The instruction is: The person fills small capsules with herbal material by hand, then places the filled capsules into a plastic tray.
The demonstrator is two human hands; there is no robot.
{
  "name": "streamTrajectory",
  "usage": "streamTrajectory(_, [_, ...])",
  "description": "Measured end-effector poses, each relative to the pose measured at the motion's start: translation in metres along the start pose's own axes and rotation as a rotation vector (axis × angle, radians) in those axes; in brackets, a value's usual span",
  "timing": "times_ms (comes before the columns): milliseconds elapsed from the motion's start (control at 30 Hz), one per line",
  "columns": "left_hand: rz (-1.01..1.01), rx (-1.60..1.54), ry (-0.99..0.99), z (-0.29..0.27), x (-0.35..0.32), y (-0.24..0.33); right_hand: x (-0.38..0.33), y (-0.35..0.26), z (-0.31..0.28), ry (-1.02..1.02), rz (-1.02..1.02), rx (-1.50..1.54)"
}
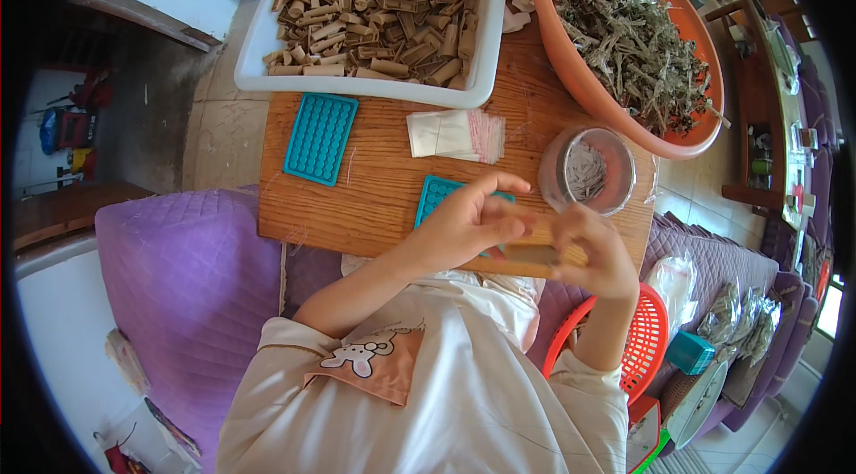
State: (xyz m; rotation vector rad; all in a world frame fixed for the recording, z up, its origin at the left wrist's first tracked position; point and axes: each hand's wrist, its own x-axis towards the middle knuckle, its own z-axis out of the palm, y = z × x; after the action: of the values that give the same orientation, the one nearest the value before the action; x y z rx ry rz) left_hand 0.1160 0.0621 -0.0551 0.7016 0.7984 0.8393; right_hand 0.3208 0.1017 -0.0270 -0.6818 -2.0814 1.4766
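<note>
Over wooden table (383, 197): left hand (468, 220) and right hand (593, 251) both pinching tan paper tube (533, 253), level near clear jar (588, 173), handy for filling.

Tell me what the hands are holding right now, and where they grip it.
A tan bark roll, held between both hands: right hand at its right end, left hand fingertips at its left end.

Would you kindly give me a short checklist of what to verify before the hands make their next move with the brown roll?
1. Brown roll held between both hands: ok.
2. Left hand grip on the roll: cannot tell, fingers blurred.
3. Right hand grip on the roll's end: ok.
4. Clear jar upright beside the hands: ok.
5. Teal tray fully visible: not ok, left hand covers it.
</note>
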Motion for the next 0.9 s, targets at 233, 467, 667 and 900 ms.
streamTrajectory(233, [0.518,1.037,0.764,-0.089,0.067,0.105,-0.142,-0.032,-0.028,0.606,0.518,0.002])
streamTrajectory(467, [-0.009,1.746,0.846,-0.153,0.125,0.133,-0.265,0.020,-0.006,0.266,1.433,-0.726])
streamTrajectory(667, [0.042,1.848,0.817,-0.167,0.137,0.128,-0.111,-0.030,-0.029,0.512,0.806,-0.776])
streamTrajectory(900, [0.201,1.774,0.823,-0.166,0.127,0.124,0.029,-0.010,-0.094,0.672,0.258,-0.621])
